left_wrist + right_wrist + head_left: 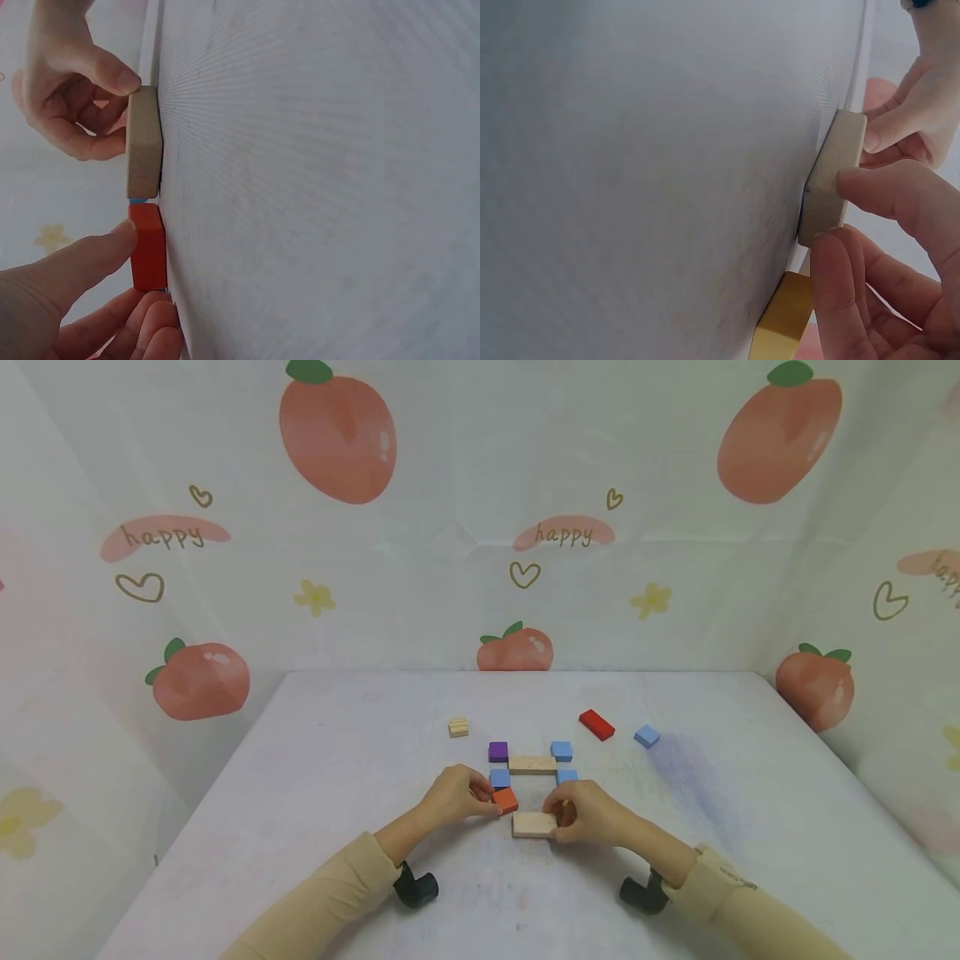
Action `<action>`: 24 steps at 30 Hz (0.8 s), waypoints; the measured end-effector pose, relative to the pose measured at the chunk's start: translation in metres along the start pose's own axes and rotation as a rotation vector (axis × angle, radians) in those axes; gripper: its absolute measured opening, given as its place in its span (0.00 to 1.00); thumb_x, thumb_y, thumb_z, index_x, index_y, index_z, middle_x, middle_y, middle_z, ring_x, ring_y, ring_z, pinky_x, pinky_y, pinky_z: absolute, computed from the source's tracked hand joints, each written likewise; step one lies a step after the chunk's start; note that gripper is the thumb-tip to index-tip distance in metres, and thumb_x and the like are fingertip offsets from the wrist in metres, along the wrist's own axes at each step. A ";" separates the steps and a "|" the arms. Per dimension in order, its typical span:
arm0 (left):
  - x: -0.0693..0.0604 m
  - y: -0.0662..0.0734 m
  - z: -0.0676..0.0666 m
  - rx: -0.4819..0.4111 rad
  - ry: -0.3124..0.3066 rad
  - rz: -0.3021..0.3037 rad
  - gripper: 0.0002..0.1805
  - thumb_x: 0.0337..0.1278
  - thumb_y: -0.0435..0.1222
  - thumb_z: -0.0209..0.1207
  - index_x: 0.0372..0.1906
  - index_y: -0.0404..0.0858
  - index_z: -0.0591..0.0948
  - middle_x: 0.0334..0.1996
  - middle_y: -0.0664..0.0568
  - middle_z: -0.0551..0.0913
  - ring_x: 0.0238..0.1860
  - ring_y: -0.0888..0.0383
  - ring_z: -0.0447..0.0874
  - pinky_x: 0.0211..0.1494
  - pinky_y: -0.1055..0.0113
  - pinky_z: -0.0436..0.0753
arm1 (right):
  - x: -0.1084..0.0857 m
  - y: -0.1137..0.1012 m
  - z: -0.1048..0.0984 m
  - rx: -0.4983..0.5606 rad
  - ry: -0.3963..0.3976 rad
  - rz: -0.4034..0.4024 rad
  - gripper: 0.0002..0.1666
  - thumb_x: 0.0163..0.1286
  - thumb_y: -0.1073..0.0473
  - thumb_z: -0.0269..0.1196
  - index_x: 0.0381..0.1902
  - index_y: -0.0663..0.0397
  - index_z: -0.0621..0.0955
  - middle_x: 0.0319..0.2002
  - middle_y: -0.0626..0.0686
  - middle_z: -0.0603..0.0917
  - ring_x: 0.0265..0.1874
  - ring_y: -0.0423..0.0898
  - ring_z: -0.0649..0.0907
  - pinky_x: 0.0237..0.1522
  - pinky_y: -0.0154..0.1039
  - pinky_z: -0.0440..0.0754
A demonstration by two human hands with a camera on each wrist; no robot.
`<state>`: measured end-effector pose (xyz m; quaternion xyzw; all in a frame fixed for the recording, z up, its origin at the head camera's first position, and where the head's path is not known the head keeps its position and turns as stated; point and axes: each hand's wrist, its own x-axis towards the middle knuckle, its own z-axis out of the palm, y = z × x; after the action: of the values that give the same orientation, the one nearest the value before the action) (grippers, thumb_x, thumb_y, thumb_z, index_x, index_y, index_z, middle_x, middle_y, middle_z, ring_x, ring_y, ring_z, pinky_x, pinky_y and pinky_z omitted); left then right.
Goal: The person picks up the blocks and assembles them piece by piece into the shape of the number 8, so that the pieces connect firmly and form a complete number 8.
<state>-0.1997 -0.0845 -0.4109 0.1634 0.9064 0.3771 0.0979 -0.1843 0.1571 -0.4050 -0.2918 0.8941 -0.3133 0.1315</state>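
Note:
With thumb and fingers, my left hand (454, 795) pinches a small orange block (505, 801), seen close up in the left wrist view. My right hand (592, 812) holds the right end of a plain wooden block (532, 826), between thumb and fingers. Both blocks are down at the tabletop, the wooden one just right of the orange one. Behind the orange block are a blue block (499, 778) and a purple block (498, 752). A second wooden block (532, 765) lies crosswise farther back. Two blue blocks, one (561, 751) behind the other (567, 776), stand at its right.
A yellow block (781, 319) shows beside my right fingers in the right wrist view. Farther back on the white table (337, 735) lie a striped wooden piece (458, 727), a red block (597, 724) and another blue block (647, 737). A printed cloth (450, 460) hangs behind.

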 end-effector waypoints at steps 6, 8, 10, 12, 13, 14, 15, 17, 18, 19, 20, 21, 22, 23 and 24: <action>0.000 0.000 0.000 -0.001 0.000 0.000 0.15 0.40 0.37 0.71 0.35 0.32 0.85 0.26 0.49 0.85 0.27 0.63 0.76 0.30 0.74 0.75 | 0.000 -0.001 0.000 -0.028 0.017 0.000 0.14 0.51 0.63 0.69 0.38 0.59 0.82 0.29 0.48 0.78 0.24 0.35 0.73 0.27 0.26 0.74; 0.000 0.000 0.000 -0.003 0.000 -0.004 0.15 0.40 0.37 0.71 0.35 0.32 0.85 0.26 0.50 0.85 0.27 0.63 0.76 0.29 0.74 0.75 | 0.000 -0.001 0.000 -0.039 0.025 -0.008 0.14 0.51 0.63 0.69 0.37 0.59 0.82 0.29 0.48 0.78 0.24 0.35 0.73 0.26 0.26 0.74; 0.000 0.000 0.000 -0.005 -0.001 -0.010 0.15 0.40 0.37 0.71 0.35 0.32 0.85 0.26 0.50 0.84 0.27 0.63 0.76 0.30 0.74 0.75 | 0.000 -0.001 0.000 -0.040 0.033 -0.004 0.13 0.51 0.63 0.69 0.37 0.59 0.82 0.29 0.48 0.77 0.24 0.35 0.72 0.26 0.26 0.73; 0.000 0.000 0.000 -0.005 -0.002 -0.014 0.15 0.40 0.37 0.71 0.35 0.32 0.85 0.26 0.50 0.84 0.27 0.63 0.76 0.30 0.74 0.75 | 0.000 0.000 0.000 -0.044 0.041 -0.005 0.13 0.51 0.63 0.69 0.37 0.59 0.82 0.29 0.48 0.77 0.24 0.35 0.72 0.26 0.26 0.73; 0.000 0.000 0.000 -0.005 -0.003 -0.015 0.15 0.40 0.37 0.71 0.35 0.32 0.85 0.26 0.50 0.84 0.27 0.63 0.76 0.30 0.73 0.75 | 0.000 0.000 -0.001 -0.047 0.045 -0.007 0.13 0.51 0.63 0.70 0.36 0.59 0.82 0.29 0.48 0.77 0.24 0.35 0.71 0.26 0.26 0.73; 0.000 0.000 0.001 -0.004 -0.003 -0.015 0.15 0.40 0.37 0.71 0.35 0.32 0.85 0.26 0.50 0.84 0.27 0.63 0.76 0.30 0.73 0.75 | 0.000 0.001 -0.001 -0.045 0.049 -0.005 0.13 0.51 0.63 0.70 0.36 0.59 0.83 0.29 0.48 0.76 0.24 0.35 0.71 0.26 0.26 0.72; 0.000 0.000 0.001 -0.003 -0.003 -0.016 0.15 0.40 0.37 0.71 0.35 0.32 0.85 0.26 0.50 0.84 0.27 0.63 0.76 0.30 0.73 0.76 | 0.000 0.001 -0.001 -0.046 0.052 -0.008 0.13 0.51 0.63 0.70 0.36 0.59 0.83 0.29 0.48 0.76 0.24 0.35 0.71 0.26 0.26 0.72; 0.000 0.000 0.001 0.000 -0.001 -0.012 0.15 0.40 0.37 0.71 0.35 0.32 0.85 0.26 0.50 0.84 0.27 0.63 0.76 0.30 0.73 0.76 | 0.001 0.002 -0.001 -0.053 0.057 -0.015 0.13 0.51 0.63 0.70 0.36 0.60 0.83 0.30 0.48 0.77 0.24 0.35 0.71 0.25 0.26 0.72; 0.000 0.000 0.001 0.001 -0.001 -0.011 0.15 0.40 0.37 0.71 0.35 0.32 0.85 0.26 0.50 0.84 0.27 0.63 0.76 0.30 0.73 0.76 | 0.001 0.003 -0.002 -0.056 0.059 -0.016 0.13 0.51 0.63 0.70 0.36 0.60 0.83 0.31 0.49 0.77 0.24 0.35 0.71 0.25 0.26 0.72; 0.001 -0.001 0.001 0.001 -0.001 -0.009 0.15 0.40 0.37 0.71 0.35 0.32 0.85 0.26 0.50 0.84 0.27 0.63 0.76 0.30 0.73 0.76 | 0.001 0.003 -0.002 -0.057 0.060 -0.016 0.13 0.51 0.63 0.70 0.36 0.60 0.83 0.31 0.49 0.77 0.24 0.35 0.71 0.25 0.26 0.73; 0.001 -0.001 0.001 0.002 -0.001 -0.008 0.15 0.40 0.37 0.71 0.35 0.32 0.85 0.26 0.50 0.84 0.27 0.63 0.76 0.30 0.73 0.75 | 0.001 0.003 -0.002 -0.057 0.061 -0.015 0.13 0.51 0.63 0.70 0.36 0.60 0.84 0.32 0.49 0.77 0.24 0.35 0.71 0.26 0.26 0.73; 0.001 -0.001 0.001 0.002 -0.002 -0.006 0.15 0.40 0.37 0.71 0.35 0.32 0.85 0.26 0.50 0.84 0.27 0.63 0.76 0.30 0.74 0.75 | 0.001 0.004 -0.002 -0.057 0.062 -0.011 0.13 0.51 0.63 0.70 0.36 0.59 0.84 0.32 0.49 0.77 0.24 0.35 0.71 0.26 0.26 0.73; 0.001 -0.001 0.001 0.003 -0.002 -0.005 0.15 0.40 0.37 0.71 0.35 0.32 0.85 0.26 0.50 0.84 0.27 0.63 0.76 0.30 0.74 0.75 | 0.001 0.004 -0.003 -0.056 0.063 -0.008 0.13 0.51 0.62 0.70 0.36 0.59 0.84 0.33 0.49 0.77 0.24 0.35 0.71 0.26 0.26 0.73; 0.001 -0.001 0.001 0.003 -0.002 -0.003 0.15 0.41 0.37 0.71 0.35 0.32 0.85 0.26 0.50 0.84 0.27 0.63 0.76 0.29 0.74 0.75 | 0.001 0.004 -0.003 -0.054 0.064 -0.003 0.13 0.51 0.62 0.70 0.36 0.59 0.84 0.33 0.49 0.77 0.24 0.35 0.71 0.26 0.26 0.73; 0.001 -0.001 0.001 0.003 -0.003 -0.002 0.15 0.41 0.37 0.71 0.35 0.32 0.85 0.26 0.50 0.84 0.27 0.64 0.76 0.29 0.74 0.75 | 0.001 0.005 -0.003 -0.053 0.065 0.000 0.12 0.51 0.62 0.70 0.36 0.59 0.84 0.33 0.49 0.77 0.25 0.36 0.71 0.26 0.25 0.73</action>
<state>-0.2001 -0.0842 -0.4120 0.1631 0.9070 0.3754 0.0993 -0.1888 0.1607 -0.4057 -0.2846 0.9059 -0.2989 0.0947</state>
